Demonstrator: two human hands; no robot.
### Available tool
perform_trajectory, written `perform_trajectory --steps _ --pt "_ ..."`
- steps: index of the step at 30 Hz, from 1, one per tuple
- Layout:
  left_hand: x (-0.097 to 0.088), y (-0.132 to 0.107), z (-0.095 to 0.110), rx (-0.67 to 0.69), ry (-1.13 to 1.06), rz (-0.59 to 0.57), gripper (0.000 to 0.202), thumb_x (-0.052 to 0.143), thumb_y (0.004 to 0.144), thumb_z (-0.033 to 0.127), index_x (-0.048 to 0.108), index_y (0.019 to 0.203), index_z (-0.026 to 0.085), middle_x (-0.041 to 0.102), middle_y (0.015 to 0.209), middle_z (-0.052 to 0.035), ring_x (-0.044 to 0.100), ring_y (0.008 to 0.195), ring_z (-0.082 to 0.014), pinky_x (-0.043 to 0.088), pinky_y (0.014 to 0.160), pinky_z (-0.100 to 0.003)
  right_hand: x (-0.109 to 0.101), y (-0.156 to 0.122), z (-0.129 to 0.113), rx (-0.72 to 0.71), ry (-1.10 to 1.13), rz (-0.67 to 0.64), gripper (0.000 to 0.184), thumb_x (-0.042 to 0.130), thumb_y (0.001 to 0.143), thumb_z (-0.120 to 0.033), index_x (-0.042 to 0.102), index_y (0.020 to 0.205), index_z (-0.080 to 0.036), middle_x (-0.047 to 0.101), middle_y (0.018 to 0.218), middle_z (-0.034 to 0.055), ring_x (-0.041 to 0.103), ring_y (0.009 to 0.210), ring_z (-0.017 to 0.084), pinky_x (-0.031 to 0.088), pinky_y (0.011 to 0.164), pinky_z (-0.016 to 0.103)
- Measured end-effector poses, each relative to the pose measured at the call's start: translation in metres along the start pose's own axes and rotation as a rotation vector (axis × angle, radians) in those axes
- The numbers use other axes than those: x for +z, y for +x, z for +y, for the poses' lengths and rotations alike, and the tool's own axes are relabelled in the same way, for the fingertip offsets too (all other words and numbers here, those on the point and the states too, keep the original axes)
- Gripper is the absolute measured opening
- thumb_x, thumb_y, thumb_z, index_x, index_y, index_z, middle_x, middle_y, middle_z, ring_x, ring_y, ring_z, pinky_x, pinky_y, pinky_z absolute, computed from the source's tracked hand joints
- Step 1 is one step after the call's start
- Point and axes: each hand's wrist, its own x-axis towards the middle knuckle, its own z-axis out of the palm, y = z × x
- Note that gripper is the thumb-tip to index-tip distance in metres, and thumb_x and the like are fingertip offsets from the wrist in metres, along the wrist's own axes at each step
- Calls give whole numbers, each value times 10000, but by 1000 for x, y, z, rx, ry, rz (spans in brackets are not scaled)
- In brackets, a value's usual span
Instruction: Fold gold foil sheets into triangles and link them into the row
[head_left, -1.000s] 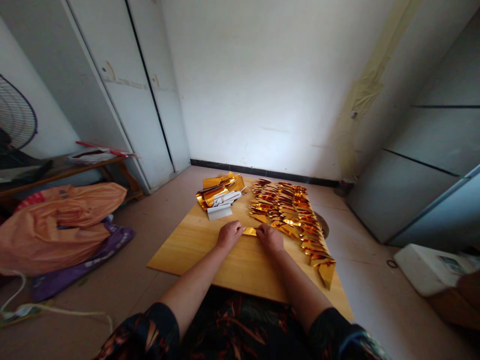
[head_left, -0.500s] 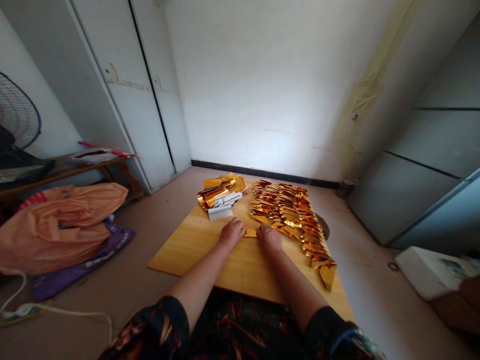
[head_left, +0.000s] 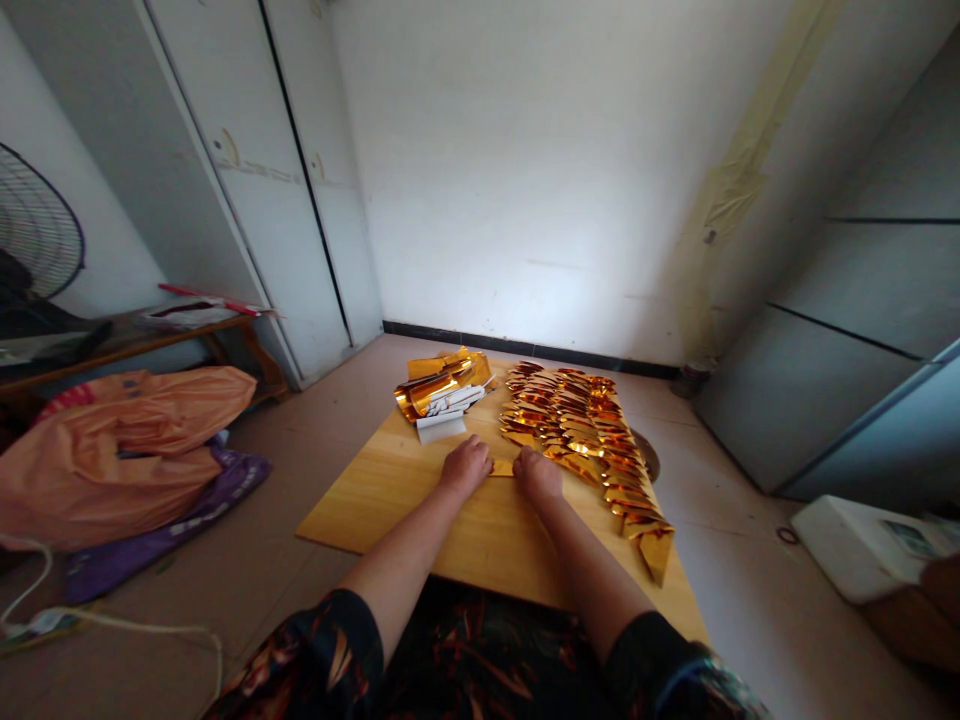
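Dark patterned garment (head_left: 465,650): nearest the camera, orange-streaked, with both bare forearms reaching forward from its sleeves.

Wooden board (head_left: 375,505): pale, flat and low over the tiled floor, under both hands.

Left hand (head_left: 466,466), right hand (head_left: 538,474): knuckles up, close together, fingers curled down onto the board. Each covers one end of the gold foil piece. The fingertips are hidden, so whether they pinch the piece or only press it flat cannot be told.

Gold foil piece (head_left: 502,467): small, shiny, orange-gold. It lies on the board, and only a short strip shows between the two hands.

Folded gold pieces (head_left: 592,440): many, overlapping in a long band. The band starts just right of the right hand and runs beyond it and back toward the board's near right corner.

Loose gold sheets (head_left: 442,388): a curled pile beyond the left hand, with a white paper slip (head_left: 440,428) at its near edge.

Orange bag (head_left: 120,440), purple bag (head_left: 187,510): on the floor, well left of the left hand.

White box (head_left: 862,545): on the floor, well right of the right hand.

Low wooden bench (head_left: 150,338) and fan (head_left: 37,235): far left.

White cupboard doors (head_left: 247,180): beyond and to the left.

White wall (head_left: 540,170): straight ahead, with a dark skirting.

Grey cabinet (head_left: 862,330): far right.
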Motion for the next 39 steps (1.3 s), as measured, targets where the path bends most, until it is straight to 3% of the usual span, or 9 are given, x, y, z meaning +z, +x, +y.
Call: perform_trajectory --steps 5,13,18,23,30,34,39 --pt "5 -1 -2 -22 18 -5 210 460 889 306 629 895 182 562 1018 -62 588 804 -160 428 675 -256 1 -2 -2 17 14 40 257 384 918 -224 593 1048 -148 677 1001 156 661 901 223 473 716 290" --pt "1 -5 0 -18 -21 15 147 484 880 273 589 962 211 555 1027 -45 567 850 -161 419 689 -251 4 0 -1 17 12 44 258 370 909 -228 591 1023 -161 672 982 137 656 873 217 450 676 278" --pt "-2 -6 1 127 -22 49 170 456 874 194 624 849 201 569 949 -57 529 916 -186 404 753 -272 10 -1 5 28 -5 82 242 427 889 -324 535 1061 -192 612 1052 94 635 834 177 403 613 242" --pt "0 -5 0 233 -60 -16 169 489 857 189 646 797 203 582 846 -26 533 811 -161 394 712 -255 16 -7 8 -88 -40 156 196 401 915 -310 557 999 -228 571 1036 39 596 756 110 342 574 212" --pt "-6 -12 -8 312 -131 -49 214 460 872 200 670 840 228 584 837 -14 531 813 -158 386 708 -241 12 -8 6 -177 -49 127 232 382 940 -287 605 939 -221 628 979 41 616 806 126 357 597 212" --pt "-15 -23 -17 392 -150 -79 252 443 878 184 684 913 249 603 860 -25 526 872 -171 394 787 -259 6 -6 3 -168 -51 70 204 417 925 -267 614 954 -222 646 994 60 627 841 147 399 650 226" --pt "-17 -39 -27 502 -70 -13 287 409 910 197 659 1045 234 640 916 -73 537 886 -196 409 800 -313 1 -12 -7 -105 -76 53 230 412 897 -255 627 957 -201 639 1011 103 633 884 190 438 688 257"
